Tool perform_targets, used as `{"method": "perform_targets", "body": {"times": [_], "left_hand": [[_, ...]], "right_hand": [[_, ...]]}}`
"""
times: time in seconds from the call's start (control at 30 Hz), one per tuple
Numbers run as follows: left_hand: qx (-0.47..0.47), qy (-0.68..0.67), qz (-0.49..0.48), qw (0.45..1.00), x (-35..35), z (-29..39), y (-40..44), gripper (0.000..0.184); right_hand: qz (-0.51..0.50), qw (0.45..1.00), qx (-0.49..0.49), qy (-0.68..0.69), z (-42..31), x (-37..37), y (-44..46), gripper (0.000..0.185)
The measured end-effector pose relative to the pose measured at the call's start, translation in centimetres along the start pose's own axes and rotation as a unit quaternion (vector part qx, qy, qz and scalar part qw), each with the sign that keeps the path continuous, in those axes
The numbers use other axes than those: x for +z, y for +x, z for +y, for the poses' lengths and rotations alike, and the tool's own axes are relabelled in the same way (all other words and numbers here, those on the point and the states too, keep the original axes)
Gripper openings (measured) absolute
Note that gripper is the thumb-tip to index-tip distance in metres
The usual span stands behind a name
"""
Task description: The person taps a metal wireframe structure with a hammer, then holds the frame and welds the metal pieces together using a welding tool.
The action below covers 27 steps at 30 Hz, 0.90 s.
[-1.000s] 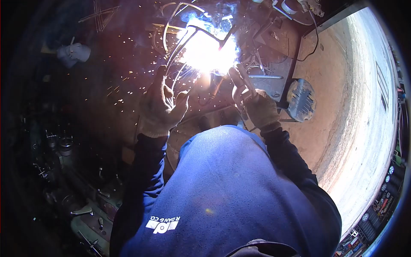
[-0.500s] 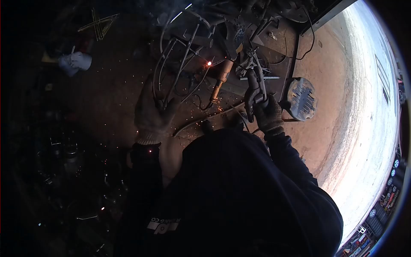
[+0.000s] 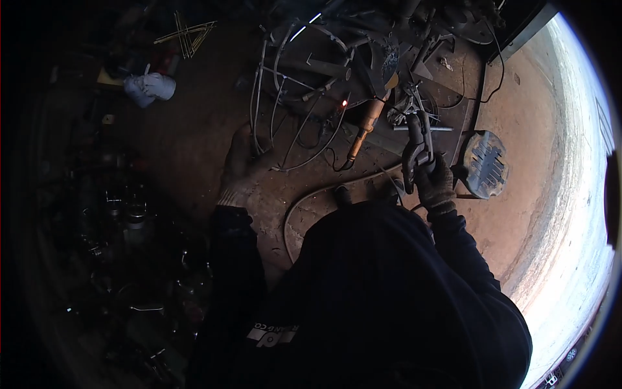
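My left hand (image 3: pixel 245 165), gloved and somewhat blurred, is at the near end of a frame of bent metal rods (image 3: pixel 278 68). Its rods run into the gap between thumb and fingers, and my grip appears closed around them. A small red-hot spot (image 3: pixel 344 104) glows near the rods' right side. In my gloved right hand (image 3: pixel 435 187) is a dark lever-handled clamp, apparently an electrode holder (image 3: pixel 414 146), pointing away from me. Between the hands lies an orange-bodied tool (image 3: pixel 368 126) with a cord at its near end.
A cable (image 3: pixel 311 194) curves over the brown ground near my feet. To the right stands a worn round seat or pad (image 3: pixel 484 165). Thin rods (image 3: pixel 186 35) and a whitish bundle (image 3: pixel 150 88) lie at the left. Scrap metal (image 3: pixel 447 39) crowds the far side.
The view has shifted, so the scene sits further right and lower. The flying sparks have gone and the glow has dimmed. The rod frame has turned, and my left hand has shifted with it.
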State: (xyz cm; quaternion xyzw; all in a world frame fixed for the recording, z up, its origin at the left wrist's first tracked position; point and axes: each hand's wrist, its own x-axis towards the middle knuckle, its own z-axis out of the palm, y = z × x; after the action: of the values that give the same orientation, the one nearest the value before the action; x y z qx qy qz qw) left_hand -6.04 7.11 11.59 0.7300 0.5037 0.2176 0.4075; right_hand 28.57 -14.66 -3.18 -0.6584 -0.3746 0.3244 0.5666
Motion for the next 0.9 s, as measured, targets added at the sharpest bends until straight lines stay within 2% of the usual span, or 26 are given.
{"method": "perform_targets", "body": {"times": [0.03, 0.07, 0.13, 0.17, 0.23, 0.27, 0.33, 0.37, 0.4, 0.47, 0.53, 0.6, 0.63, 0.67, 0.77, 0.9], "left_hand": [[-0.01, -0.06, -0.016, 0.998, -0.1, 0.2, -0.1, 0.077], [-0.01, -0.053, -0.009, 0.999, -0.2, 0.7, -0.1, 0.077], [0.003, 0.05, -0.072, 0.996, -0.3, 1.6, 0.0, 0.064], [0.001, 0.057, -0.066, 0.996, -0.3, 1.6, -0.1, 0.064], [-0.012, -0.014, -0.08, 0.997, 0.5, 0.4, -0.4, 0.045], [-0.014, -0.01, -0.075, 0.997, 1.2, 0.0, -1.0, 0.045], [-0.048, -0.185, -0.008, 0.982, 2.4, -1.1, -2.2, 0.045], [-0.046, -0.184, -0.002, 0.982, 2.4, -3.3, -2.0, 0.045], [-0.058, -0.351, -0.1, 0.929, 2.0, -6.1, -1.4, 0.059], [-0.066, -0.504, -0.193, 0.84, 2.1, -6.0, -1.8, 0.075], [-0.042, -0.32, -0.083, 0.943, 3.1, -1.2, -3.5, 0.08], [-0.034, -0.341, -0.087, 0.935, 3.4, -0.3, -3.9, 0.084], [-0.025, -0.365, -0.097, 0.925, 3.6, 0.1, -4.1, 0.087], [-0.024, -0.364, -0.092, 0.927, 3.8, 0.5, -4.3, 0.087], [-0.011, -0.419, -0.105, 0.902, 4.0, 1.6, -4.6, 0.09], [0.015, -0.449, -0.109, 0.887, 4.3, 1.5, -4.6, 0.095]], "right_hand": [[-0.002, 1.0, 0.015, -0.013, 0.3, -0.4, 0.2, 0.046], [-0.004, 0.999, 0.029, -0.027, 0.3, -0.6, 0.3, 0.046], [-0.014, 1.0, 0.025, 0.006, -0.4, -0.9, 0.4, 0.042], [-0.017, 0.999, 0.026, 0.018, -0.4, -1.2, 0.6, 0.041], [-0.013, 0.999, 0.023, 0.019, 0.6, -1.9, 0.8, 0.038], [-0.017, 0.999, 0.022, 0.024, 1.1, -2.2, 0.8, 0.038], [-0.007, 1.0, 0.012, -0.003, 0.7, -2.9, 1.0, 0.039], [0.007, 1.0, 0.011, -0.025, -0.1, -3.2, 0.8, 0.042], [0.004, 1.0, 0.006, -0.024, 0.2, -3.5, 0.8, 0.042], [0.054, 0.997, -0.047, 0.014, 2.0, -4.1, 0.8, 0.048], [0.06, 0.997, -0.056, 0.015, 4.4, -5.2, 1.2, 0.053], [0.044, 0.99, -0.018, 0.131, 5.1, -5.8, 1.6, 0.053], [0.06, 0.994, -0.014, 0.085, 4.9, -6.2, 1.8, 0.052], [0.049, 0.988, 0.0, 0.144, 5.2, -6.5, 1.9, 0.054], [0.072, 0.975, 0.033, 0.207, 7.1, -7.4, 2.0, 0.053], [0.067, 0.974, 0.067, 0.208, 6.1, -7.8, 1.4, 0.047]]}}
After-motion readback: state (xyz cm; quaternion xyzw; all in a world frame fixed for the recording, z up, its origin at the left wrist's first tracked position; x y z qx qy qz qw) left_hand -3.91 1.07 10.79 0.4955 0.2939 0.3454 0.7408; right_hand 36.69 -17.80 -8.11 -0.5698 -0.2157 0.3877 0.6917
